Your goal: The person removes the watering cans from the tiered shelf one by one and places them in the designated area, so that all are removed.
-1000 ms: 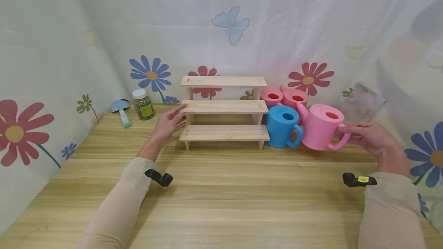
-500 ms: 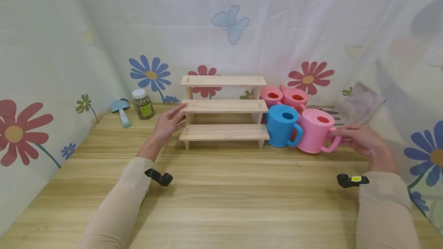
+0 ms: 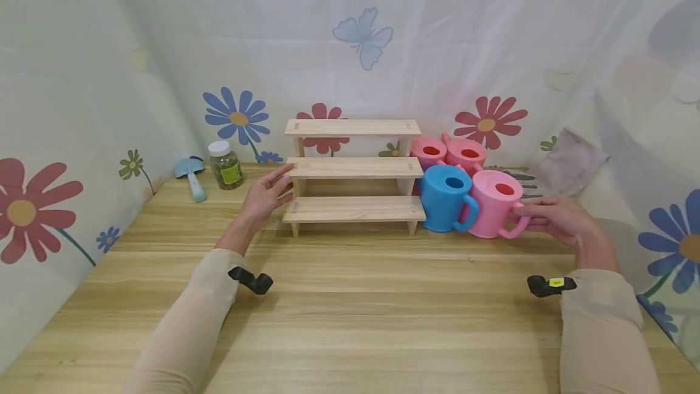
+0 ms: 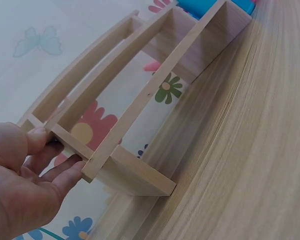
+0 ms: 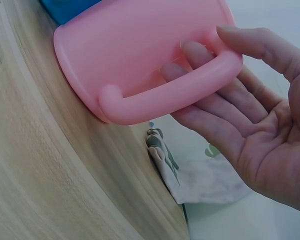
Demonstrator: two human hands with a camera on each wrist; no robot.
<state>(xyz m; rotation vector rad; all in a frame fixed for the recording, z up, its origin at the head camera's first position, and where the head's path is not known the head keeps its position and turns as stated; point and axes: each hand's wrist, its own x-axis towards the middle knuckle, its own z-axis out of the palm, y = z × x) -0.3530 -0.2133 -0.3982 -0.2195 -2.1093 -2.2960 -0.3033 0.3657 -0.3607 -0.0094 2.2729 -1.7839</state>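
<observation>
Two hands engaged: left hand (image 3: 266,195) spread, fingers touching wooden shelf (image 3: 353,168) end; right hand (image 3: 553,217) fingers loosely hooked through pink watering can (image 3: 494,203) handle on tabletop (image 3: 350,297).

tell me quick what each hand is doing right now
Left hand: open, fingers resting against the left end of the wooden step shelf.
Right hand: fingers through the handle of the pink watering can, thumb on top.
</observation>
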